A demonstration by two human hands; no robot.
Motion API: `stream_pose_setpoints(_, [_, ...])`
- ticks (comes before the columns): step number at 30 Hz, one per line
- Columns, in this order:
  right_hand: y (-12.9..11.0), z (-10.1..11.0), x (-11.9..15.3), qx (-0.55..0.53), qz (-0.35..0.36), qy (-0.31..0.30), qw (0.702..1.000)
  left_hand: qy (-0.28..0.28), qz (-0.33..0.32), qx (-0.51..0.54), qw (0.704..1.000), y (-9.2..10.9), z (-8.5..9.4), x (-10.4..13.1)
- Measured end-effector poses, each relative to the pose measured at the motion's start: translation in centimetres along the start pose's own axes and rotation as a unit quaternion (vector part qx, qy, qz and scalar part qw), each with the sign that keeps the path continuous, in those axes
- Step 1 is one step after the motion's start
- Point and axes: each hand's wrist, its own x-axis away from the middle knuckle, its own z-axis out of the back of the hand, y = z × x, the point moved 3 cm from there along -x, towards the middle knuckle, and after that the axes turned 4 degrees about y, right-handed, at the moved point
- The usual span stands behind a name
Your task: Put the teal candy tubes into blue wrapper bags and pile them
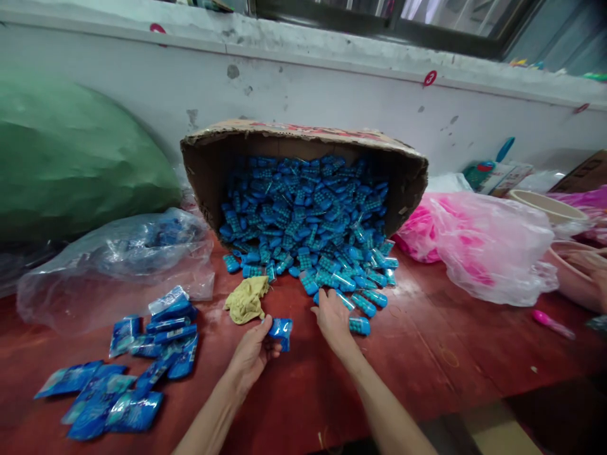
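My left hand (253,351) pinches a small blue packet (281,333) with shiny clear wrapping, held just above the red table. Beside it, my right hand (333,321) reaches to the front edge of a heap of blue items (303,208) with dotted sides, spilling out of a cardboard box (199,170) lying on its side. The right fingertips touch or hover by one of these pieces; whether they grip it is hidden. One loose blue piece (359,326) lies right of that hand. A crumpled yellow cloth (246,300) rests above my left hand.
Several blue packets (135,411) lie at the left, below a clear plastic bag (123,253). A big green sack (76,151) stands behind. Pink items fill a plastic bag (493,240) at the right, near a pink basin (564,278) with another person's hand (588,262).
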Motion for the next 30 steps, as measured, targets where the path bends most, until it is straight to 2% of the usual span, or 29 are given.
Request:
stream_pose_setpoints(5, [0.7,0.1,-1.7,-0.042,-0.019,-0.04,0.998,0.005,0.057,0.033,0.998,-0.5,0.1,0.5])
stream_pose_setpoints(10, [0.3,0.8,-0.4,-0.181,-0.03,-0.113,0.977,0.03,0.064,0.057,0.996,-0.8,0.3,0.5])
stream_pose_setpoints(12, [-0.1,0.6,0.8,-0.303,-0.057,-0.162,0.937,0.035,0.055,0.063,0.996,-0.9,0.2,0.3])
stream_pose_setpoints(15, [-0.7,0.1,2.3,-0.522,-0.127,-0.212,0.816,0.024,0.04,0.057,0.997,-1.0,0.1,0.3])
stream_pose_setpoints(16, [-0.9,0.0,2.6,-0.563,-0.144,-0.216,0.785,0.017,0.031,0.054,0.998,-1.1,0.1,0.3])
stream_pose_setpoints(17, [-1.0,-0.1,2.7,-0.579,-0.152,-0.212,0.772,0.009,0.021,0.052,0.998,-1.1,0.0,0.3])
stream_pose_setpoints(23, [-1.0,0.1,3.1,-0.598,-0.148,-0.178,0.767,-0.022,-0.027,0.023,0.999,-0.9,0.0,0.4])
stream_pose_setpoints(30, [-0.6,0.0,4.1,-0.624,-0.14,-0.174,0.749,-0.018,-0.088,-0.001,0.996,0.1,-0.2,0.4])
